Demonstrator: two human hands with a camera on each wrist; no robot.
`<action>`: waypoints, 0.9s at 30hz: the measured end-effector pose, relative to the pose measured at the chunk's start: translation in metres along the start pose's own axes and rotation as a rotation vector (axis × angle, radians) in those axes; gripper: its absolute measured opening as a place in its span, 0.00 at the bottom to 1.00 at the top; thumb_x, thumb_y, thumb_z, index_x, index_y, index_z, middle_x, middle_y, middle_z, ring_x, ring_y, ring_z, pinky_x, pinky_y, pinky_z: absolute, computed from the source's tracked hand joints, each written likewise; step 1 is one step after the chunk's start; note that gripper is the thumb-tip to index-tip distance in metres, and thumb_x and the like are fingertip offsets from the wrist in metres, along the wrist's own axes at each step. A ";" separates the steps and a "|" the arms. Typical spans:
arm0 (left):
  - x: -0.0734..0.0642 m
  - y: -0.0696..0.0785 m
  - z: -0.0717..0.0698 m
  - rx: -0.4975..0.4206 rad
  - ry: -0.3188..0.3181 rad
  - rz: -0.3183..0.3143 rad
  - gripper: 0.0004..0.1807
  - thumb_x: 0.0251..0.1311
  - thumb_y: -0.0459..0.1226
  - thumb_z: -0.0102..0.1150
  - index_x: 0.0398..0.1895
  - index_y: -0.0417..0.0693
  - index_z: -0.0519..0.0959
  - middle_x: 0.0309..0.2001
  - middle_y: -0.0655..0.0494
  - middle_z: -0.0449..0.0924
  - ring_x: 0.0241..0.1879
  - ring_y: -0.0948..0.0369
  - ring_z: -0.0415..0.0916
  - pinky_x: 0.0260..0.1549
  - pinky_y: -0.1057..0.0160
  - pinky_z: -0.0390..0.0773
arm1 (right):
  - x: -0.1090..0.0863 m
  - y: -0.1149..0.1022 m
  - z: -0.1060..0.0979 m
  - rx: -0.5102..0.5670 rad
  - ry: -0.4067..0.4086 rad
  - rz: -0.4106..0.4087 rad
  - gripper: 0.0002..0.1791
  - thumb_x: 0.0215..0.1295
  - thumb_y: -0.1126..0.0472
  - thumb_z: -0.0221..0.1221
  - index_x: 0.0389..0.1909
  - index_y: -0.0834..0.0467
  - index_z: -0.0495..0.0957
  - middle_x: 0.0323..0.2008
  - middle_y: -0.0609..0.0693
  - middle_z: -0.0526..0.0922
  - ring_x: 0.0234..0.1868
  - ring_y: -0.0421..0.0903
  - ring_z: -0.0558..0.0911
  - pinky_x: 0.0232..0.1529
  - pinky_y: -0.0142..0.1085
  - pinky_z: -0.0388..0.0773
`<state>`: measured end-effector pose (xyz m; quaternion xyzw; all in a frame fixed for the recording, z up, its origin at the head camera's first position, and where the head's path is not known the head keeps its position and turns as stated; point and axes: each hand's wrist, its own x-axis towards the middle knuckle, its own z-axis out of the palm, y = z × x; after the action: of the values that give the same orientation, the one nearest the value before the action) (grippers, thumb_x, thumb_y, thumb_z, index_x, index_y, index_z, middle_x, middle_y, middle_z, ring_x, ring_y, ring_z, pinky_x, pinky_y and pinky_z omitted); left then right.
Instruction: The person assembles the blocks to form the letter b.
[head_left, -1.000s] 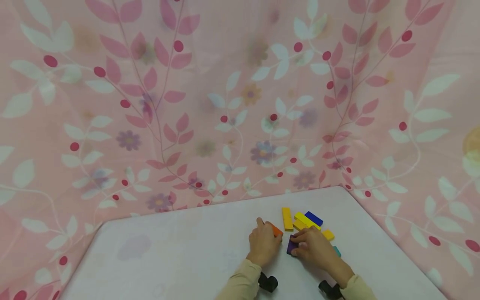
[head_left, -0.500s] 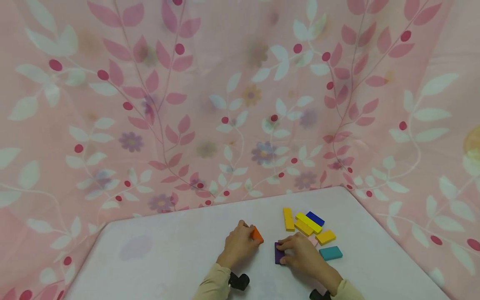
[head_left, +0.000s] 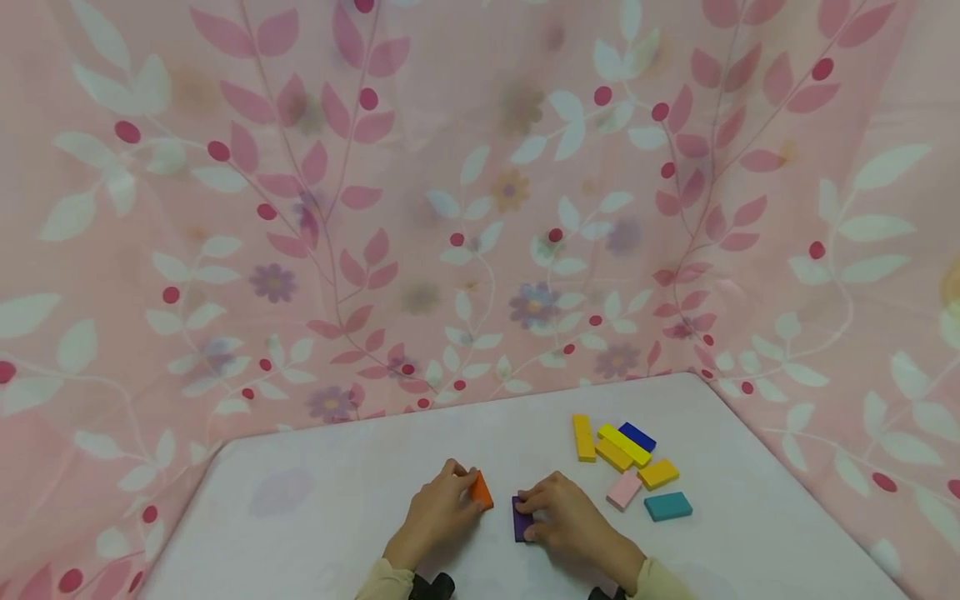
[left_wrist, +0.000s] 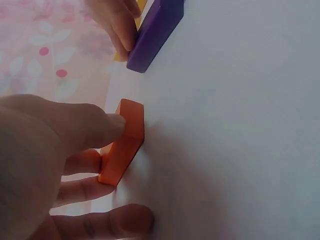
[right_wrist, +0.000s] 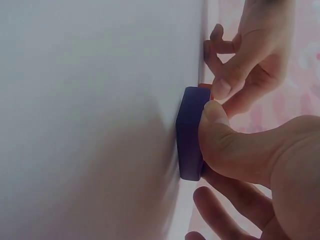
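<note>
My left hand (head_left: pixel 438 508) pinches an orange block (head_left: pixel 482 490) between thumb and fingers, low over the white table. In the left wrist view the thumb lies on the orange block's (left_wrist: pixel 124 135) face, with fingers behind it. To its right, my right hand (head_left: pixel 566 517) grips a purple block (head_left: pixel 522 519) by thumb and fingers. The right wrist view shows the thumb on the purple block's (right_wrist: pixel 191 135) edge. A small gap separates the two blocks. Whether either block touches the table is hard to tell.
Right of the hands lie a pink block (head_left: pixel 624 490), a teal block (head_left: pixel 668 506), several yellow blocks (head_left: pixel 584 438) and a blue block (head_left: pixel 637 437) on the white table (head_left: pixel 337 492). A floral pink curtain (head_left: pixel 480 208) hangs behind the table's far edge.
Both hands have moved left and nearer with the orange and purple blocks, away from the other blocks. The pink and teal blocks, partly covered before, now show fully.
</note>
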<state>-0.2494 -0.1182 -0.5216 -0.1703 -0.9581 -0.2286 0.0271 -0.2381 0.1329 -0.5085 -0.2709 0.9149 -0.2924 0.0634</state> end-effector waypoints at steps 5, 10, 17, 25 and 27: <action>-0.014 -0.008 -0.007 -0.024 0.004 0.028 0.27 0.64 0.45 0.73 0.64 0.43 0.84 0.53 0.52 0.79 0.35 0.61 0.78 0.29 0.60 0.78 | 0.009 -0.013 0.009 -0.016 -0.019 -0.062 0.17 0.62 0.56 0.76 0.51 0.51 0.91 0.55 0.45 0.91 0.54 0.43 0.83 0.57 0.44 0.83; -0.027 -0.014 -0.009 -0.059 0.006 0.043 0.28 0.64 0.45 0.74 0.64 0.42 0.84 0.54 0.54 0.80 0.34 0.65 0.75 0.28 0.65 0.73 | 0.015 -0.025 0.017 0.002 -0.045 -0.073 0.17 0.61 0.57 0.76 0.52 0.52 0.91 0.55 0.45 0.90 0.55 0.43 0.84 0.57 0.44 0.82; -0.039 -0.016 -0.011 -0.108 0.001 0.042 0.27 0.63 0.43 0.74 0.65 0.45 0.84 0.55 0.57 0.80 0.41 0.62 0.77 0.33 0.58 0.76 | 0.020 -0.035 0.026 0.000 -0.039 -0.093 0.18 0.59 0.58 0.77 0.51 0.53 0.91 0.53 0.44 0.91 0.46 0.34 0.82 0.49 0.32 0.81; -0.047 -0.023 -0.005 -0.274 0.067 0.013 0.28 0.61 0.42 0.76 0.63 0.43 0.85 0.55 0.56 0.80 0.27 0.73 0.65 0.24 0.69 0.66 | 0.016 -0.043 0.026 -0.085 -0.012 -0.159 0.17 0.61 0.60 0.76 0.51 0.54 0.91 0.49 0.44 0.92 0.42 0.33 0.79 0.46 0.31 0.82; -0.048 -0.025 -0.002 -0.309 0.097 0.002 0.28 0.61 0.42 0.77 0.63 0.42 0.85 0.55 0.55 0.80 0.26 0.75 0.64 0.23 0.70 0.66 | 0.014 -0.044 0.026 -0.076 -0.035 -0.147 0.17 0.61 0.60 0.76 0.51 0.54 0.91 0.49 0.43 0.92 0.44 0.33 0.79 0.47 0.32 0.83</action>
<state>-0.2125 -0.1553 -0.5369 -0.1622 -0.9090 -0.3812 0.0472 -0.2230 0.0824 -0.5038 -0.3446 0.9017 -0.2566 0.0474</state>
